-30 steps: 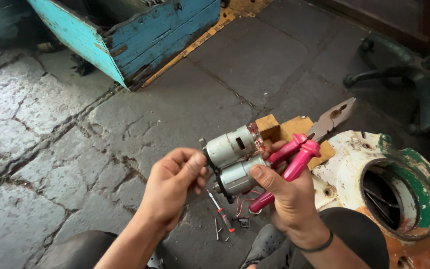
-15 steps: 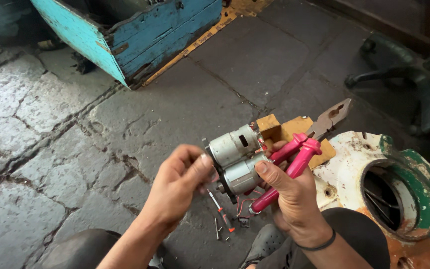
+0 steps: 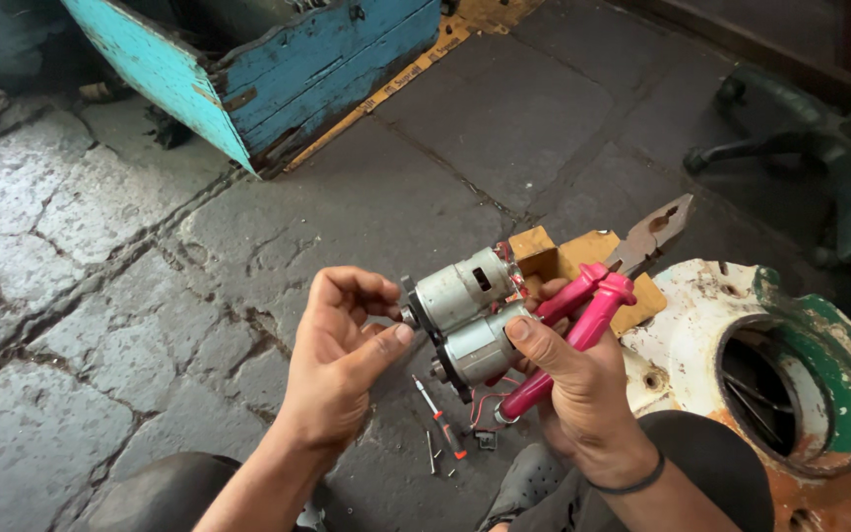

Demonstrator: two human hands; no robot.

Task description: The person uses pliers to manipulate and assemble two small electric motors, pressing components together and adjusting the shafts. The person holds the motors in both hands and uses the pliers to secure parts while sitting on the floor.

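Two small grey motors [image 3: 465,315], joined side by side, sit at the centre of the frame, gripped by the right hand [image 3: 573,384] together with pink-handled pliers [image 3: 583,325]. The left hand [image 3: 342,345] pinches the upper motor's shaft end. Below them a small screwdriver [image 3: 437,429] lies on the stone floor [image 3: 100,256]; a blue wooden crate [image 3: 278,69] stands upper left.
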